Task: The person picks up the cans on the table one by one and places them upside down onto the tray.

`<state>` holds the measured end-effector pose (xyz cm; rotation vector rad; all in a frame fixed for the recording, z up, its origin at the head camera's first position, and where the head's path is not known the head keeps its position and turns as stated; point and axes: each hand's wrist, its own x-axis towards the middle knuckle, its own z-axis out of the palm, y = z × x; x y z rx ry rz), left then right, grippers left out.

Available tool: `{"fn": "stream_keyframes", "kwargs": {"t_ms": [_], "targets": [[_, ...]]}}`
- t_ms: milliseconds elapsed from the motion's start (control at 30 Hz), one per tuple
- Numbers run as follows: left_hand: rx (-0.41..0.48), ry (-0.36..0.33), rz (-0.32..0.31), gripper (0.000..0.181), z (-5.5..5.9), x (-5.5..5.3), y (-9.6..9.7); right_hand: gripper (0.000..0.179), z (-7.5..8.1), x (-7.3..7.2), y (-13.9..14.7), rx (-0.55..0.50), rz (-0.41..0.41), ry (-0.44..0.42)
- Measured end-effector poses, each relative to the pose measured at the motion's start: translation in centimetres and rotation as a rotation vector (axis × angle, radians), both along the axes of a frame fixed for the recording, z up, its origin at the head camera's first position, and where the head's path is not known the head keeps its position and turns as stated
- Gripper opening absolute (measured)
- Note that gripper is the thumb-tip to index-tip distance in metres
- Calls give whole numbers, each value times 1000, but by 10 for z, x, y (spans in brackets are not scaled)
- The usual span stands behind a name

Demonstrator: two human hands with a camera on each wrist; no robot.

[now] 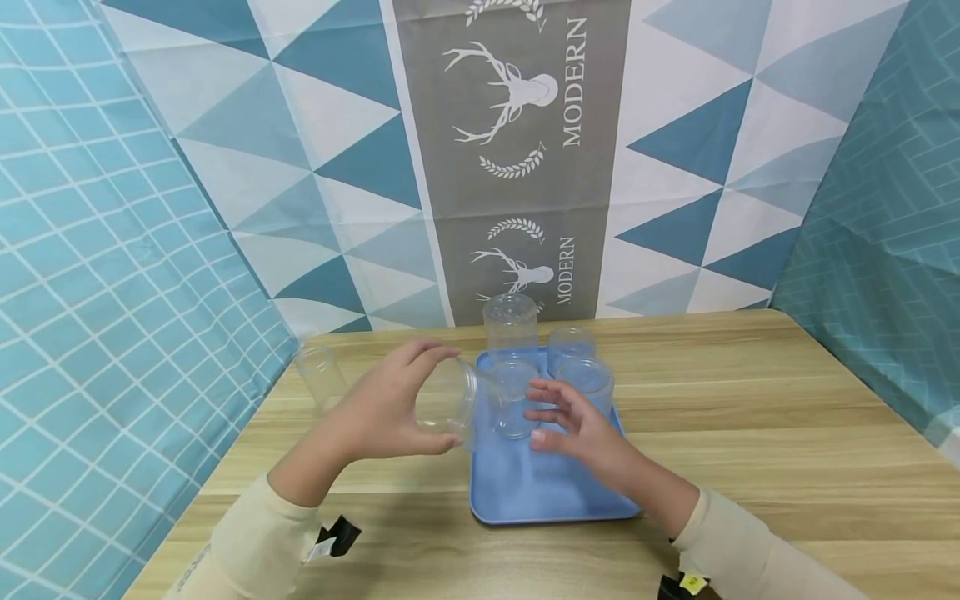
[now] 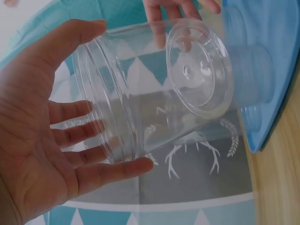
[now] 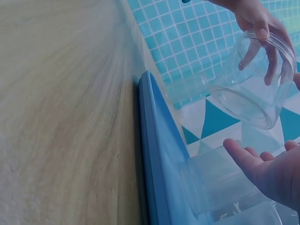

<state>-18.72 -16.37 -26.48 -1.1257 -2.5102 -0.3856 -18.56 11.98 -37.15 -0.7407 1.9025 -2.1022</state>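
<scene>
My left hand [image 1: 378, 408] grips a clear wide-mouthed jar [image 2: 154, 89] by its ridged rim, thumb on one side and fingers on the other. The jar lies tipped on its side in the air, its round base facing the blue tray [image 1: 555, 496]. No contents show inside it. My right hand [image 1: 581, 433] hovers over the tray with fingers spread and slightly bent, holding nothing. Close by it stand a clear jar [image 1: 515, 412] and a second clear jar [image 1: 592, 379]. In the right wrist view, the right hand [image 3: 276, 171] is apart from the held jar.
Toward the tray's back stand a tall clear jar [image 1: 510, 321] and a smaller one [image 1: 572, 343]. Another clear container [image 1: 321, 373] is at the wooden table's [image 1: 750, 417] back left, partly behind the left hand. Patterned cloth [image 1: 525, 167] hangs behind the table.
</scene>
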Motion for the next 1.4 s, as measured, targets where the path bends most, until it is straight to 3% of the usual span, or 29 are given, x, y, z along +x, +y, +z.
{"fn": "stream_keyframes", "kwargs": {"t_ms": [300, 567, 833, 1100, 1400], "targets": [[11, 23, -37, 92, 4, 1, 12, 66, 1, 1, 4, -97, 72, -47], [80, 61, -128, 92, 1, 1, 23, 61, 6, 4, 11, -142, 69, -96], [161, 79, -207, 95, -7, 1, 29, 58, 10, 6, 18, -191, 85, -55], [243, 47, -272, 95, -15, 0, 36, 63, 11, 6, 26, -280, 189, 26], [301, 1, -307, 95, -21, 1, 43, 67, 13, 8, 31, -302, 213, 75]]}}
